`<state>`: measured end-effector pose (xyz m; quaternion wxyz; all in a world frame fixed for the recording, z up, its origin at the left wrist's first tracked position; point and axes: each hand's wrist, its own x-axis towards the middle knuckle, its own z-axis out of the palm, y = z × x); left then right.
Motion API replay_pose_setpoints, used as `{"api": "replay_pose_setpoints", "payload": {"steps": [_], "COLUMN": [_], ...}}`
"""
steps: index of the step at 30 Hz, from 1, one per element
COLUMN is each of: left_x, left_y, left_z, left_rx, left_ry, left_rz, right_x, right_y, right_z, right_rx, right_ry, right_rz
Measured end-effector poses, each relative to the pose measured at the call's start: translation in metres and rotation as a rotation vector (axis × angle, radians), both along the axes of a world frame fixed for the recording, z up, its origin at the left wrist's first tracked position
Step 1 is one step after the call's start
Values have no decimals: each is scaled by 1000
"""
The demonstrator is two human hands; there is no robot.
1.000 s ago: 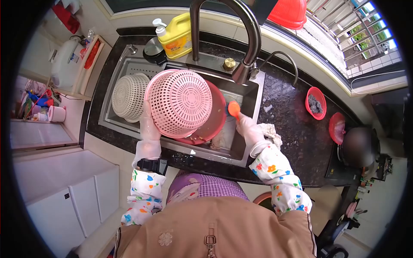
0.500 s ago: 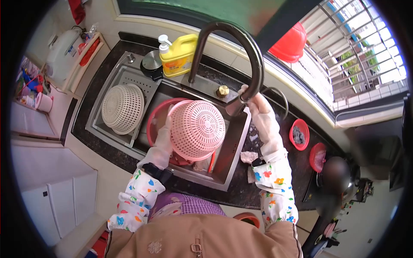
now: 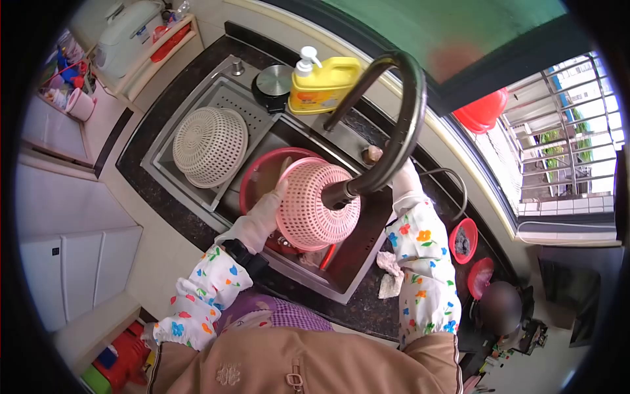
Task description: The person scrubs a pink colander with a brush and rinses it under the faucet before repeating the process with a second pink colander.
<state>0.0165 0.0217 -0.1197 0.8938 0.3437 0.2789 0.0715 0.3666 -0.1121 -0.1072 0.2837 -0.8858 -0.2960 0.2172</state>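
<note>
Aslant, the pink colander (image 3: 303, 211) points base upward, left hand (image 3: 262, 213) gripping its rim.

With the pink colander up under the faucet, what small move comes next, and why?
I'd probably start the water with the right hand: the faucet's outlet sits over the pink colander, which the left hand holds, and no stream shows. What the right fingers touch is partly hidden.

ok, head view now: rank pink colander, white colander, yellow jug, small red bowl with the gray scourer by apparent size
Largest to smallest:
1. Pink colander, white colander: too close to rank; pink may be nearer the camera
2. Yellow jug
3. Red bowl
</note>
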Motion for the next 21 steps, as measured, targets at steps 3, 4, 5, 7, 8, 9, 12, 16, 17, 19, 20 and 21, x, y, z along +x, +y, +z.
{"api": "replay_pose_setpoints", "payload": {"steps": [3,4,5,7,8,9,12,16,17,19,20,21], "left_x": [-2,0,1,6,11,16,26,35,37,39,41,40], "left_y": [-3,-6,-10,-15,-20,-25,-32,-35,-33,-28,-26,-26], "left_z": [9,8,6,6,8,17,28,20,23,29,30,31], "left_rx": [-92,-124,-125,110,59,55,28,214,210,342,429,426], "left_ry": [-8,23,25,225,204,208,199,208,208,253,315,316], "left_rz": [1,48,51,19,99,97,34,15,12,43,11,11], "right_x": [-53,-60,-65,-52,-39,-26,-30,-70,-86,-105,-112,-125], "right_y": [13,16,17,17,16,14,7,10,9,-3,-9,-18], "right_z": [45,47,47,30,16,1,25,39,41,28,23,17], "right_rx": [106,84,66,16,-16,-48,-212,96,123,229,292,322], "right_ry": [-60,-66,-77,-107,-132,-156,-477,-268,-214,138,397,507], "right_rz": [40,-8,-50,-65,-59,-53,368,221,168,170,165,179]}}
